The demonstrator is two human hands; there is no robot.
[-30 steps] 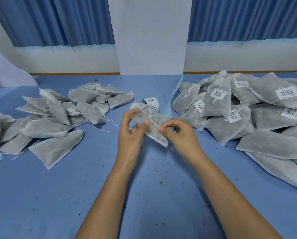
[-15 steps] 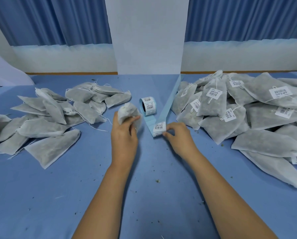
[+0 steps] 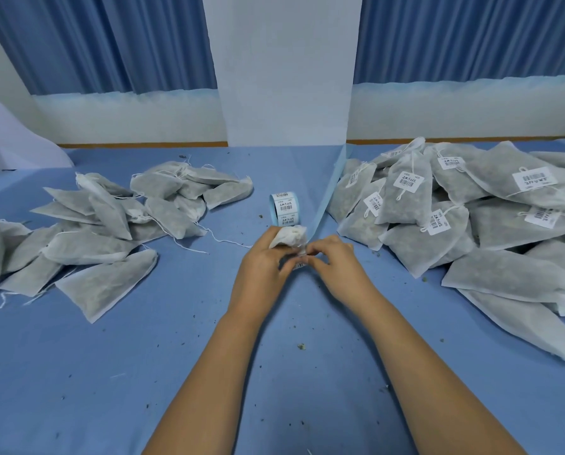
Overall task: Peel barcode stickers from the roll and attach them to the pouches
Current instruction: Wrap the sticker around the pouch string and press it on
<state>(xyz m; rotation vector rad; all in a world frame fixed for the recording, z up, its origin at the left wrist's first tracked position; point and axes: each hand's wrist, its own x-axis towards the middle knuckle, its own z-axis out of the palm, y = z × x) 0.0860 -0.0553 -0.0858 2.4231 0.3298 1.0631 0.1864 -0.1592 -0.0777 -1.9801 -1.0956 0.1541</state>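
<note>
Presently the left grip [image 3: 264,267] clutches a bunched pouch [image 3: 289,236] near the sticker roll [image 3: 286,208]; the right grip [image 3: 333,264] seemingly pinches a barcode sticker [image 3: 299,266], which hurried peeling could crease or tear.

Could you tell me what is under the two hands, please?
A barcode sticker peeks out between the left hand and right hand, below the pouch the left holds; the rest is covered.
</note>
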